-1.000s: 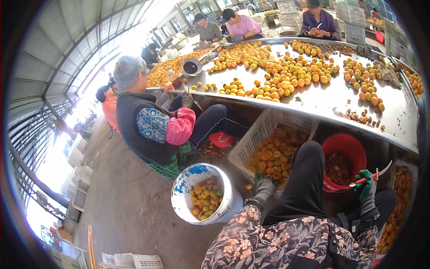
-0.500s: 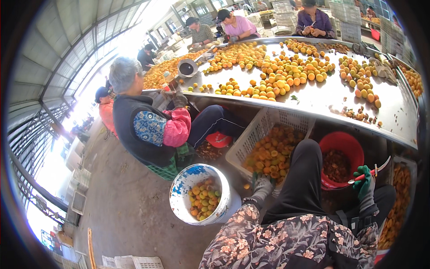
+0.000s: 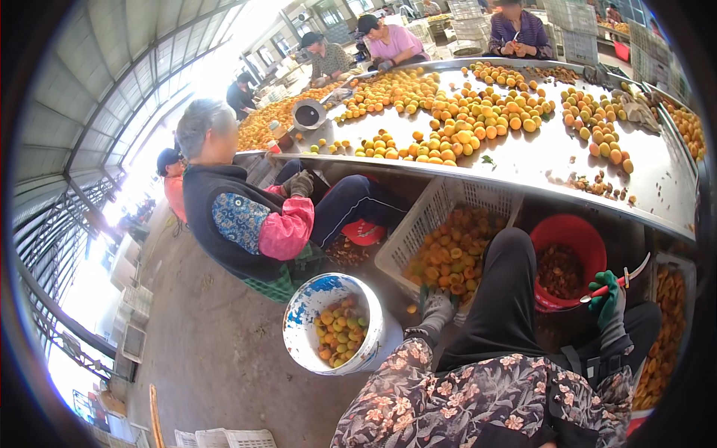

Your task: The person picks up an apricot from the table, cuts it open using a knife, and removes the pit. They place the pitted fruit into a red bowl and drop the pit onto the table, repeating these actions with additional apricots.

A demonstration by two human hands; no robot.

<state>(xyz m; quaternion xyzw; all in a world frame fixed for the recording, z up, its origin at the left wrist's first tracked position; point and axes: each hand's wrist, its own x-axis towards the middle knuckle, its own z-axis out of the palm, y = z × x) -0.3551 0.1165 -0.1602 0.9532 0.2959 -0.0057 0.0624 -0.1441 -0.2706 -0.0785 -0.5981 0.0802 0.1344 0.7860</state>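
My right hand [image 3: 609, 300], in a green-and-grey glove, is closed around the red handle of a curved-bladed knife [image 3: 637, 270]. It is beside a red bucket [image 3: 590, 230] with brown pits or scraps inside. My left hand [image 3: 438, 306], in a grey glove with green on the fingers, is at the near edge of a white plastic crate [image 3: 396, 254]. Orange-yellow apricots [image 3: 457, 254] lie in that crate. The left fingers are mostly hidden, so their grip is unclear.
A paint-stained white bucket [image 3: 385, 340] with apricots stands left of my legs. Beyond it sits a co-worker [image 3: 224, 194]. A metal table [image 3: 523, 164] bears many apricots, with more workers behind. At the right is a crate of orange pieces [image 3: 668, 313].
The co-worker at left has turned their head my way and brought their hands down from the table edge to their lap. My knife has tilted slightly; my hands stay nearly in place.
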